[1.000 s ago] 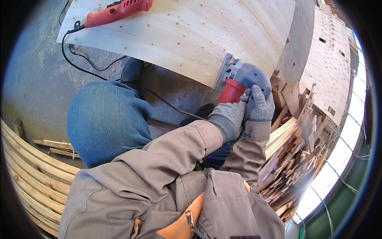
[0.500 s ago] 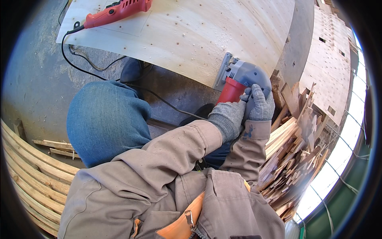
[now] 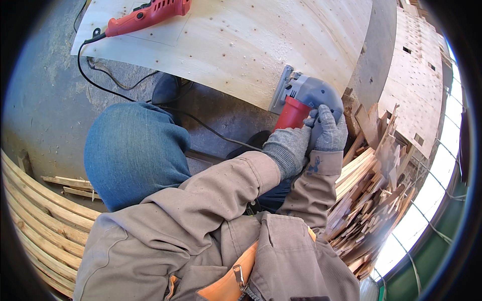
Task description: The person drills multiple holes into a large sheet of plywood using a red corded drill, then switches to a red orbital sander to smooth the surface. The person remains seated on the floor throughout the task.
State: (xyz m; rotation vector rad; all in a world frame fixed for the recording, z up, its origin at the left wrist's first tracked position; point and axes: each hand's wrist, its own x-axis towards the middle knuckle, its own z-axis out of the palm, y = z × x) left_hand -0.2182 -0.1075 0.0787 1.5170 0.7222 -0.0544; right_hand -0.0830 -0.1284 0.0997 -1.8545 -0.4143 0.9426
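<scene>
A red and grey jigsaw (image 3: 316, 93) sits at the near right edge of a pale plywood sheet (image 3: 221, 45), its metal base plate against the sheet. Both my hands wear grey knit gloves. My left hand (image 3: 288, 144) is closed around the lower end of the red barrel. Beside it, my right hand (image 3: 329, 129) is wrapped around the dark grey handle at the back of the tool. The blade and the cut, if there is one, are hidden beneath the jigsaw. Pale sawdust is scattered over the sheet in front of it.
A red corded power tool (image 3: 148, 17) lies on the sheet at the upper left, its black cord (image 3: 83, 65) trailing across the floor. Scrap wood (image 3: 364, 200) is heaped at the right, below another board (image 3: 411, 75). Long timber strips (image 3: 45, 220) lie at the lower left.
</scene>
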